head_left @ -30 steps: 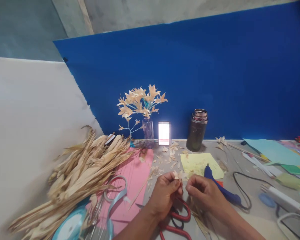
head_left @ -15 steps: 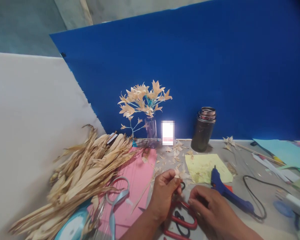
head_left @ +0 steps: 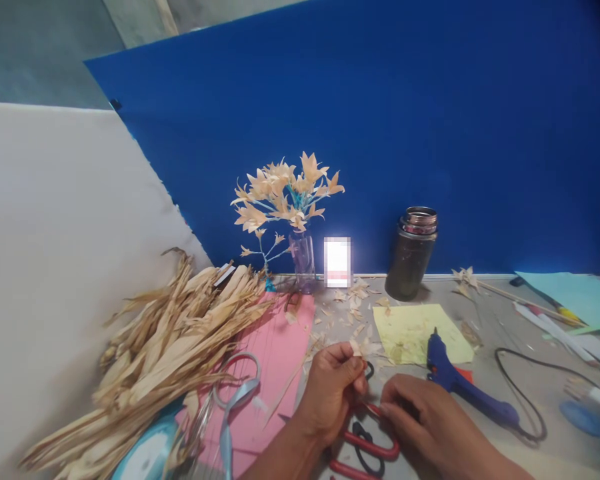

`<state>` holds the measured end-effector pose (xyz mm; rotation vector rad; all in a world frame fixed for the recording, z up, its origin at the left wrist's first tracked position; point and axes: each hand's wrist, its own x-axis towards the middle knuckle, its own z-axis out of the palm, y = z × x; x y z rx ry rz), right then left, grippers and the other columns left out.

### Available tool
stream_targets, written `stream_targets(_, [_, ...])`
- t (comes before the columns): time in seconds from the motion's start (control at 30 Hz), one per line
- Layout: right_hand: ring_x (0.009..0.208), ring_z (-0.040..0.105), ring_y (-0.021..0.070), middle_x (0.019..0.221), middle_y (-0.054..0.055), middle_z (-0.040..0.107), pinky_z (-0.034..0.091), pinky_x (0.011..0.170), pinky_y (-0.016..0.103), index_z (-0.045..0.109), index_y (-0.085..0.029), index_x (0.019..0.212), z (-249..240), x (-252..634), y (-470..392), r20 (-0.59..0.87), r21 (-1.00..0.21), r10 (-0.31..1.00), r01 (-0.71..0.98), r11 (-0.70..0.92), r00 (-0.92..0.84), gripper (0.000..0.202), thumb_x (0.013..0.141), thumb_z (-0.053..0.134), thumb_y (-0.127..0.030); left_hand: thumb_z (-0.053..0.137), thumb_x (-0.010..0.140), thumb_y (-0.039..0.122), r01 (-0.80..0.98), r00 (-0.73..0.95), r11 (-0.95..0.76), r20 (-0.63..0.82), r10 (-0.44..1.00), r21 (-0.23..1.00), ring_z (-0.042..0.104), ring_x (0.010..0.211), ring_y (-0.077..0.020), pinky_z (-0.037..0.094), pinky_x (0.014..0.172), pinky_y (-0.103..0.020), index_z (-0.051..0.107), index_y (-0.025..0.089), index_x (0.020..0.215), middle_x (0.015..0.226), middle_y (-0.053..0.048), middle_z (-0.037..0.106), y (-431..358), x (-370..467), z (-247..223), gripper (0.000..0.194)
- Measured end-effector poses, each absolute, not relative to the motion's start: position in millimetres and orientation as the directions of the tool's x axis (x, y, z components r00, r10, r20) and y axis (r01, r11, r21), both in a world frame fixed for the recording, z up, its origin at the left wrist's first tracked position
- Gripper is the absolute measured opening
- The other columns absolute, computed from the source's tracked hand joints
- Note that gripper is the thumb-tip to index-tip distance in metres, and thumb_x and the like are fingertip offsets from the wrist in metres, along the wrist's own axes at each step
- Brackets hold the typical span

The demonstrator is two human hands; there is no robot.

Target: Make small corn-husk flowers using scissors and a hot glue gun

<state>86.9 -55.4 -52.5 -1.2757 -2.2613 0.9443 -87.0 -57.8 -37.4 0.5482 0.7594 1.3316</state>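
My left hand (head_left: 327, 393) is closed, with thumb and forefinger pinching a small pale piece of corn husk (head_left: 358, 349). Just to the right, my right hand (head_left: 425, 413) has its fingers curled together; whatever they may hold is hidden. Under and between the hands lie a tool with red handles (head_left: 375, 445) and a black-handled pair of scissors (head_left: 364, 460), both partly covered by the hands. Beyond the fingers, husk scraps (head_left: 356, 300) are scattered on the grey table. A blue glue gun (head_left: 467, 390) lies right of my right hand, its nozzle over a yellow paper (head_left: 405, 327).
Dried corn husks (head_left: 180, 353) pile up at left, beside pink paper (head_left: 280, 353) and a light blue ribbon (head_left: 235, 407). Behind stand husk flowers (head_left: 285, 193) in a glass vase (head_left: 303, 263) and a dark flask (head_left: 413, 257). The glue gun's cord (head_left: 525, 363) loops at right.
The view has shifted slightly, so things at the right appear farther right. Both hands keep nearly the same pose, the left one still pinching the husk piece.
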Motion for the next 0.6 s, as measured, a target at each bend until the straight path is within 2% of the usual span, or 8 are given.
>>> stream_targets(0.17, [0.065,0.059,0.0160,0.071,0.000,0.067,0.036,0.060,0.026,0.059,-0.021,0.072,-55,88,-56,0.013,-0.712,0.859,0.598,0.367,-0.511,0.024,0.092,0.055,-0.033,0.093,0.057,0.027,-0.650,0.085,0.180,-0.164,0.983,0.739,0.045,0.045,-0.0040,0.032,0.050,-0.019,0.059,0.014,0.068,0.058,0.004,0.059,-60,-86,-40,0.038])
stream_targets(0.33, [0.063,0.058,0.0164,0.067,0.000,0.066,0.038,0.060,0.026,0.061,-0.021,0.071,-51,87,-56,0.071,-0.776,0.877,0.527,0.348,-0.475,0.021,0.089,0.055,-0.028,0.091,0.060,0.025,-0.749,0.179,0.288,-0.236,0.955,0.597,0.043,0.047,-0.0029,0.035,0.050,-0.020,0.060,0.012,0.070,0.067,0.002,0.060,-58,-90,-41,0.035])
stream_targets(0.43, [0.063,0.057,0.0171,0.065,0.001,0.064,0.041,0.060,0.026,0.062,-0.020,0.069,-45,85,-56,0.115,-0.864,0.924,0.422,0.274,-0.365,0.022,0.087,0.056,-0.031,0.091,0.060,0.024,-0.751,0.278,0.423,-0.337,0.899,0.508,0.042,0.048,-0.0025,0.035,0.050,-0.019,0.061,0.011,0.072,0.067,0.003,0.058,-59,-89,-45,0.034])
stream_targets(0.5, [0.063,0.056,0.0170,0.066,0.001,0.064,0.042,0.061,0.027,0.064,-0.020,0.070,-40,85,-56,0.096,-0.928,0.955,0.321,0.187,-0.280,0.024,0.088,0.057,-0.035,0.091,0.059,0.023,-0.732,0.323,0.484,-0.381,0.866,0.480,0.042,0.048,-0.0022,0.035,0.050,-0.018,0.061,0.011,0.072,0.068,0.003,0.058,-61,-86,-48,0.035])
stream_targets(0.6, [0.064,0.056,0.0168,0.069,0.002,0.065,0.043,0.061,0.027,0.067,-0.018,0.074,-35,85,-54,0.023,-0.985,0.975,0.161,0.060,-0.222,0.026,0.086,0.063,-0.041,0.090,0.060,0.024,-0.689,0.326,0.486,-0.369,0.871,0.538,0.040,0.046,-0.0027,0.035,0.049,-0.019,0.061,0.011,0.073,0.062,0.004,0.056,-66,-79,-50,0.034])
